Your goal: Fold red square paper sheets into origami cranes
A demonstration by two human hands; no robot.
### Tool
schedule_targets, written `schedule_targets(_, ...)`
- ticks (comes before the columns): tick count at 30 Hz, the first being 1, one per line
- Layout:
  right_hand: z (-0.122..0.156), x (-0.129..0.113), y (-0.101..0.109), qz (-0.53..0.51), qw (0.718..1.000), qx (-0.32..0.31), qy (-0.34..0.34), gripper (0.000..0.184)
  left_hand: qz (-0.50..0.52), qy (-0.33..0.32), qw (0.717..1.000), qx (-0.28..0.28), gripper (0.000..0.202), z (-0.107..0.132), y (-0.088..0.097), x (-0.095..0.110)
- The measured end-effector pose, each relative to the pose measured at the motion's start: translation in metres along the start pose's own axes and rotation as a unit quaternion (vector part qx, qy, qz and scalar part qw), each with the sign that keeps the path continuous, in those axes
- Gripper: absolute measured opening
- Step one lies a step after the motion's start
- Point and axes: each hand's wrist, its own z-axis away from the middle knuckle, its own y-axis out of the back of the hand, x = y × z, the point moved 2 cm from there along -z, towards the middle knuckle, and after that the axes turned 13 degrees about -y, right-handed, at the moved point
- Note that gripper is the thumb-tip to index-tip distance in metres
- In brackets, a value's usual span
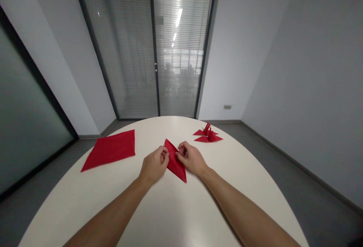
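A piece of folded red paper (176,165), long and pointed at both ends, is between my two hands over the middle of the table. My left hand (155,164) pinches its left edge with thumb and curled fingers. On the other side, my right hand (193,157) grips the right edge, thumb lying on the paper's upper face. A crease runs across the paper near both thumbs. The fingertips beneath the paper are hidden.
The round white table (159,216) has a curved far edge. Flat red paper sheets (113,148) lie at the left, close to the rim. Two folded red paper cranes (209,137) stand at the back right. Beyond is a glass door (181,88) with blinds.
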Motion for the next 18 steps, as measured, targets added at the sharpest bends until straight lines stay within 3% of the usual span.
schedule_targets(6, 0.001, -0.003, -0.001, 0.041, 0.999, -0.01, 0.021, 0.011, -0.01, -0.014, 1.0, -0.017, 0.009, 0.002, -0.004, -0.005)
schedule_targets(18, 0.0, 0.001, -0.005, 0.103, 0.987, -0.05, 0.111, 0.025, -0.058, -0.053, 0.996, -0.049, 0.021, 0.003, -0.014, -0.017)
